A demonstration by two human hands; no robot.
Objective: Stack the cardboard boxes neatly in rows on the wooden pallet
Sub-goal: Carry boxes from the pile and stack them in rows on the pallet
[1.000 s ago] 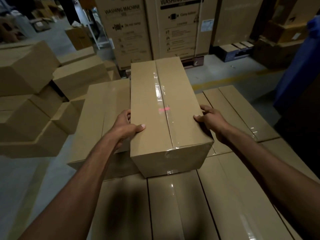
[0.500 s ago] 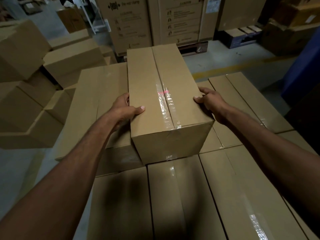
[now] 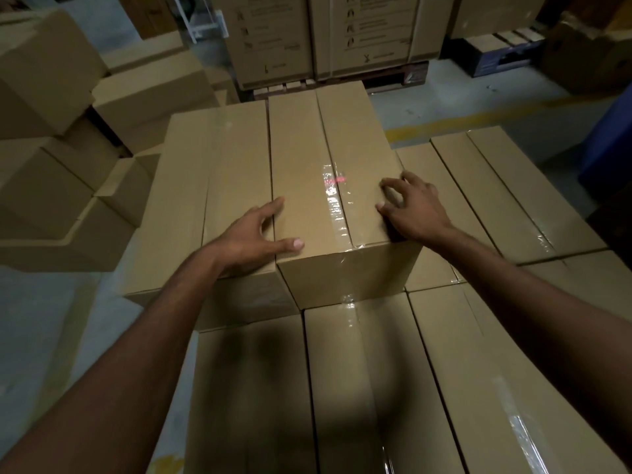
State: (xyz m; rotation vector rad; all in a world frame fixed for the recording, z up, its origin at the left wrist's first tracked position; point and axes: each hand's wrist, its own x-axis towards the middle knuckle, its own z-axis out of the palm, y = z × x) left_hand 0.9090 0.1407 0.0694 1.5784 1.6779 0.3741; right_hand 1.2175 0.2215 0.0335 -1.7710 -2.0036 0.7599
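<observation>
Lowered since before, the taped box is set against the neighbour box at 9 o'clock; the left hand is laid flat, the right hand loosely curled, nothing gripped.

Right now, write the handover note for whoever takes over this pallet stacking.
Left hand: open, thumb on the top box, fingers along its left side.
Right hand: open, fingertips on its right edge.
Done: top box sits on the lower layer, flush beside its neighbour box.
Left: let go, fill the row rightward, likely from the loose boxes. Pallet hidden.
</observation>
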